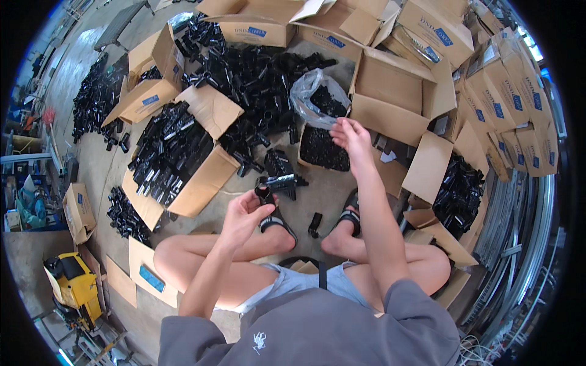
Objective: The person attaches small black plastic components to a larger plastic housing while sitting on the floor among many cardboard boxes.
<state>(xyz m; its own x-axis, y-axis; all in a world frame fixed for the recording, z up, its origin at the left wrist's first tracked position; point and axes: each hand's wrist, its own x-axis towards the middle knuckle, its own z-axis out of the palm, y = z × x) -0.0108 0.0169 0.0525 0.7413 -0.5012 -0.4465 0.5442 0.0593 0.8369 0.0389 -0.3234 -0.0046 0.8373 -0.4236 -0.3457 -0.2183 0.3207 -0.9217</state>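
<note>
A short black tube [266, 196] is held in the left hand [245, 215], pinched between thumb and curled fingers, with its round open end facing up, above the shins. The right hand [354, 137] is held out at the edge of a clear bag [305, 97]; its fingers are bent in together, but whether any film is actually nipped can't be told.

As for handling, the tube would be guessed as light, stiff and a bit slick given that gloss, and not easily broken, though scuffs might show. It's probably best gripped round the outer wall, near the end. The bag is thin and floppy, so it'd be better taken by the rim. Small black bits [328, 100] can be seen in it, and more are held in the box [303, 163] just below.

The floor [308, 202] is bare, greyish concrete, with a loose part [315, 224] left between the feet. A big heap [262, 79] of black parts is spread beyond, cartons [506, 104] are stacked on the right above long metal rails [513, 244], and a yellow machine [79, 280] is parked at left.
</note>
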